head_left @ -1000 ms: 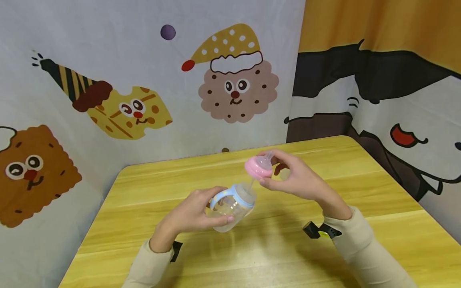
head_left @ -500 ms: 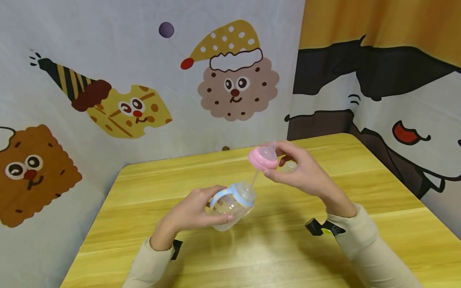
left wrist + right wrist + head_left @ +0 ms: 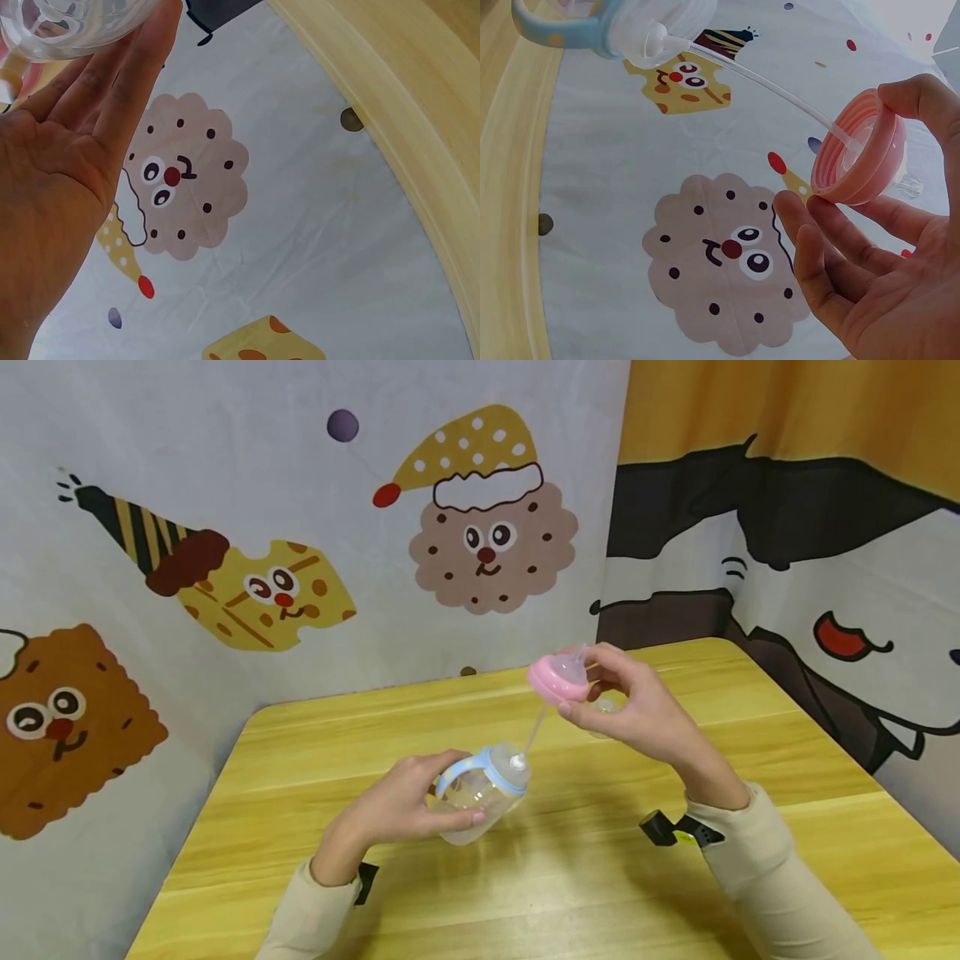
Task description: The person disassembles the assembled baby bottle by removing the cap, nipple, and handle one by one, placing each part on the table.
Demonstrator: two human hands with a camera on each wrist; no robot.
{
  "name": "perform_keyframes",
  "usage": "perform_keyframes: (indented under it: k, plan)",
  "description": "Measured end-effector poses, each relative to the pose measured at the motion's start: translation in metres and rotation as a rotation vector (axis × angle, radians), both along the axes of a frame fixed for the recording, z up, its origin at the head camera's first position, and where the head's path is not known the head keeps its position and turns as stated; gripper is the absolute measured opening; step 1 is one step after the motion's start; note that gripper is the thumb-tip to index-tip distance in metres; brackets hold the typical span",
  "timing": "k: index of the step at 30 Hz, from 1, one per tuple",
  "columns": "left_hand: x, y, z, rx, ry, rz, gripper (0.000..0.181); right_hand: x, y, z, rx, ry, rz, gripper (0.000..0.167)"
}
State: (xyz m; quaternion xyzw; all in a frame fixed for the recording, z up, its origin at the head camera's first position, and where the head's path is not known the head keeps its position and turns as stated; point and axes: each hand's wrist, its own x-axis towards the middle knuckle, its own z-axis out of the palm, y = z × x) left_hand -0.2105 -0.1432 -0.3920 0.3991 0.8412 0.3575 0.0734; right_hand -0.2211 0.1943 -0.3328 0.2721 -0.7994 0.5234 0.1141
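In the head view my left hand (image 3: 405, 802) grips a clear baby bottle (image 3: 468, 827) with a light-blue handled collar (image 3: 502, 772), tilted so its mouth faces up and right. My right hand (image 3: 637, 702) pinches the rim of a pink bottle lid (image 3: 558, 681) with a clear nipple, above and right of the bottle. A thin straw (image 3: 761, 82) runs from the lid's underside down to the bottle's mouth, its white weighted end (image 3: 518, 762) at the opening. In the left wrist view the bottle's base (image 3: 82, 34) lies against the fingers.
A small clear domed cap (image 3: 603, 706) rests on the wood-grain table (image 3: 315, 893) behind my right hand, partly hidden by it. A cartoon-printed cloth (image 3: 360, 527) hangs along the table's back edge.
My right hand has moved up and to the right with the pink lid, drawing the straw out until its weighted end shows at the bottle's mouth. The left hand and bottle have barely moved.
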Motion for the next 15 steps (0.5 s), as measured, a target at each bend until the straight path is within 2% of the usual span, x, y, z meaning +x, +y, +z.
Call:
perform_keyframes:
  k: [8, 15]
  plan:
    - [-0.0004, -0.0001, -0.0002, -0.018, -0.020, -0.002, 0.060, -0.0003, 0.0028, 0.0014, -0.038, -0.032, 0.010, 0.044]
    - [-0.0001, -0.0003, -0.0005, -0.015, -0.026, -0.012, 0.062, -0.0033, 0.0029, -0.0006, -0.021, -0.028, -0.004, 0.043]
